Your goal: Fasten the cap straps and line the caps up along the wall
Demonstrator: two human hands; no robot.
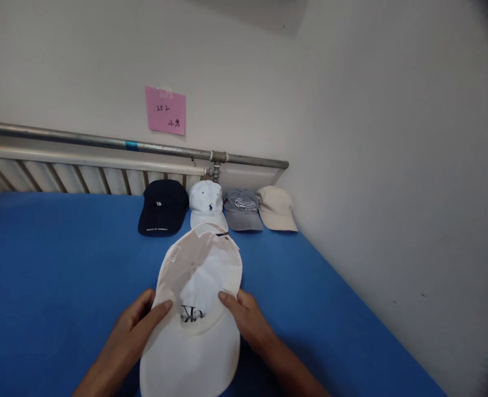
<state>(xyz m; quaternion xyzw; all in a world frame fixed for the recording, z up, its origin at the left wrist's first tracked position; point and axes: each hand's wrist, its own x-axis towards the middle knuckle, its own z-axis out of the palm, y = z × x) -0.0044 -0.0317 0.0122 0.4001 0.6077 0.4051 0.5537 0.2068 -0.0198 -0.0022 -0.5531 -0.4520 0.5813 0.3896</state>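
Note:
A white cap (192, 358) is held up over the blue surface, its hollow inside facing me and its brim pointing down toward me. Dark letters show through the front panel. My left hand (134, 331) grips the cap's left edge, thumb inside the rim and fingers behind. On the right edge, my right hand (247, 317) holds it the same way. Behind it stand a black cap (165, 201), a light cap with a small dark logo (206, 201), a grey cap (242, 207) and a beige cap (277, 207), side by side with brims toward me.
The blue surface (62, 264) runs back to a radiator (90, 175) and a metal pipe (103, 140). A pink note (166, 113) is taped to the wall above. Along the right side stands a plain wall (384, 193).

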